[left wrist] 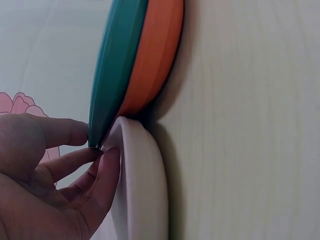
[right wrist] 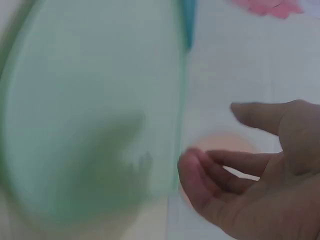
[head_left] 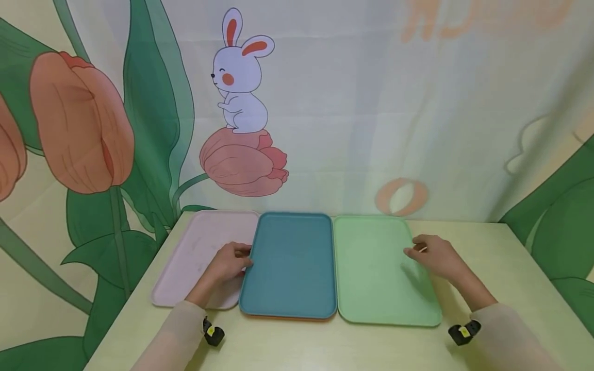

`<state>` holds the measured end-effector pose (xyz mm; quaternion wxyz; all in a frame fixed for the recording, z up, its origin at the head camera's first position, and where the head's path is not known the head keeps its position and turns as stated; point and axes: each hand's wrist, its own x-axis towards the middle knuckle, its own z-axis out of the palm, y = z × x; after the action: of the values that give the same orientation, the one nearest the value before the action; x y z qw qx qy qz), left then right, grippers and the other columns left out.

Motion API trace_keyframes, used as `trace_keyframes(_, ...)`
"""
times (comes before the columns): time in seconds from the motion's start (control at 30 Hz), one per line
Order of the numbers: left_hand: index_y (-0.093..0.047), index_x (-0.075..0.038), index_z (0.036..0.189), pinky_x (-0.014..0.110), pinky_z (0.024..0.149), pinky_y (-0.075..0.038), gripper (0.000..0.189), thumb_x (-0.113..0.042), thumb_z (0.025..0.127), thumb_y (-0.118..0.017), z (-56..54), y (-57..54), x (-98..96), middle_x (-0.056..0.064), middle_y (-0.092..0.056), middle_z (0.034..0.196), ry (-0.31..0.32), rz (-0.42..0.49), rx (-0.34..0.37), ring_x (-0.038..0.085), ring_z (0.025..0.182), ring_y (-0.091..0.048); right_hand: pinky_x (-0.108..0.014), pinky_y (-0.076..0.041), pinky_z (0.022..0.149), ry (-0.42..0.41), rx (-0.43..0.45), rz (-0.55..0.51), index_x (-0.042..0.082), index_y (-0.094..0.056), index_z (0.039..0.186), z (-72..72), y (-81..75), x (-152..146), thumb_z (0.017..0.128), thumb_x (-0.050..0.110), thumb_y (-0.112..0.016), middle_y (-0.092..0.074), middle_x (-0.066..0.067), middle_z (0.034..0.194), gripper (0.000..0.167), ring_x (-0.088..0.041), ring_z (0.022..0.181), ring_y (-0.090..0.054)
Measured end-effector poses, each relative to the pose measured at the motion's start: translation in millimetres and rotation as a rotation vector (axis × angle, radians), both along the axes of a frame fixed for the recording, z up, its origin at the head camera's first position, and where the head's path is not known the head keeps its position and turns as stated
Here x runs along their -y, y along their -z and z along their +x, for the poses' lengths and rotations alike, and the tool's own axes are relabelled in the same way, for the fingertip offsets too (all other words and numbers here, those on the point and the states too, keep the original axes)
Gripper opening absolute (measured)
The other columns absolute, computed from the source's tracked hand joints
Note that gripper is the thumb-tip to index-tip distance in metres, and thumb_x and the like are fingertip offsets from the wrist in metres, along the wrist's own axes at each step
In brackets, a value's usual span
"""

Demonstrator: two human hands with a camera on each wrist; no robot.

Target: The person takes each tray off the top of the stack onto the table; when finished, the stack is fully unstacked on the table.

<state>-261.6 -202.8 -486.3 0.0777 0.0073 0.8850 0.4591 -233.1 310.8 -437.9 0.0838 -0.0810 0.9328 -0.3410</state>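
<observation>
In the head view, your blue tray (head_left: pixel 289 265) lies just below the middle of the frame, on top of an orange tray (left wrist: pixel 154 57) that shows best in the left wrist view. Your left hand (head_left: pixel 229 263) is pinched on the blue tray's left rim, one finger over the edge and others beneath. If that pinch catches the orange rim too, both trays could shift together; if you lift from this one side, the blue tray could tilt and slide. Those lower fingers sit against the pale pink tray (head_left: pixel 183 265), left of centre, so an outward sweep could nudge it. Right of centre lies the green tray (head_left: pixel 378 270); your right hand (head_left: pixel 433 255) is by its right rim, thumb and fingers apart, holding nothing, and a hasty close could miss that thin edge. Around them spreads the pale worktop (head_left: pixel 287 348), with a printed curtain (head_left: pixel 334 103) filling the upper frame.
</observation>
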Motion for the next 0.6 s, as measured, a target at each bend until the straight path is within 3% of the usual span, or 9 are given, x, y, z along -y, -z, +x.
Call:
trace_keyframes(0.13,-0.060,0.010,0.141,0.045,0.083,-0.064,0.045,-0.002,0.098,-0.068,-0.4,-2.7,-0.2,0.027,-0.067,0.126,0.016,-0.001,-0.005,0.035,0.111,-0.068,-0.049,-0.060,0.095,-0.039,0.103,-0.291,-0.014,-0.046,0.149,0.1,-1.2,45.0,0.108,0.031,-0.065,-0.063,-0.027,0.137,0.064,-0.042,0.121,-0.065)
trace_keyframes(0.23,-0.059,0.011,0.141,0.045,0.083,-0.064,0.046,-0.001,0.098,-0.067,0.4,-5.0,1.0,0.028,-0.067,0.127,0.026,0.002,-0.005,0.036,0.110,-0.068,-0.048,-0.060,0.095,-0.073,0.115,-0.394,-0.012,-0.053,0.144,-1.8,3.2,79.9,0.105,0.025,-0.069,-0.068,-0.022,0.130,0.057,-0.039,0.117,-0.067)
trace_keyframes(0.4,-0.059,0.011,0.141,0.044,0.081,-0.064,0.046,-0.001,0.097,-0.067,-1.2,-3.2,1.6,0.028,-0.066,0.128,0.023,0.005,-0.009,0.036,0.111,-0.068,-0.048,-0.060,0.092,-0.081,0.113,-0.453,-0.013,-0.059,0.136,-8.3,19.3,122.2,0.103,0.015,-0.070,-0.071,-0.018,0.118,0.044,-0.038,0.109,-0.069)
trace_keyframes(0.6,-0.060,0.011,0.139,0.043,0.077,-0.064,0.045,0.000,0.096,-0.068,-0.5,-0.4,-0.4,0.027,-0.067,0.126,0.018,-0.004,-0.027,0.034,0.107,-0.068,-0.040,-0.060,0.079,-0.026,0.117,-0.395,-0.010,-0.065,0.128,-15.5,36.8,144.7,0.100,0.011,-0.070,-0.072,-0.013,0.105,0.035,-0.028,0.091,-0.071)
